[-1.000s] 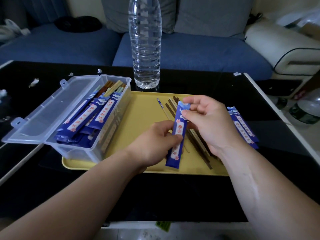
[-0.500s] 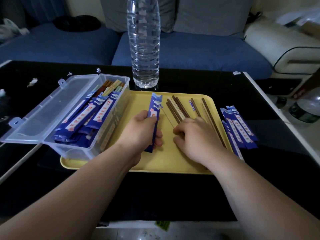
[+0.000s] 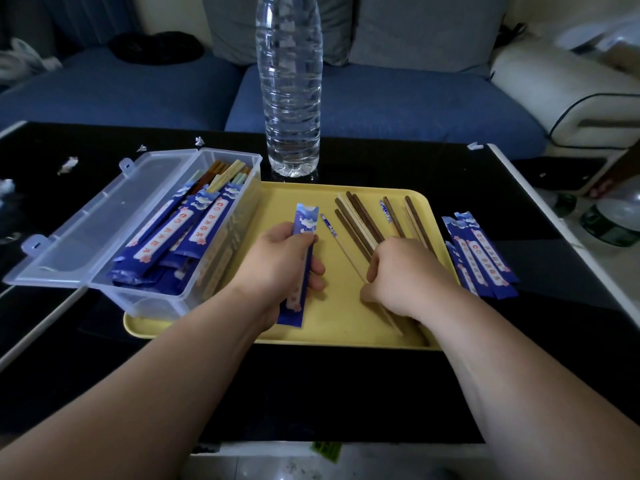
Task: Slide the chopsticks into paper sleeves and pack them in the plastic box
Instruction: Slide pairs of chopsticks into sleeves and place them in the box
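Head view: left hand (image 3: 280,268) grips a paper sleeve (image 3: 305,220); right hand (image 3: 405,271) curls onto loose chopsticks (image 3: 363,220) on the tray (image 3: 284,202). We advise lifting one matched pair, tips aligned, before sleeving.

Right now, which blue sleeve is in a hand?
The sleeve the left hand grips over the tray; others lie in the box or on the table.

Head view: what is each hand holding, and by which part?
Left hand grips the blue paper sleeve around its middle. Right hand: fingers curl over loose brown wooden chopsticks; grip unclear.
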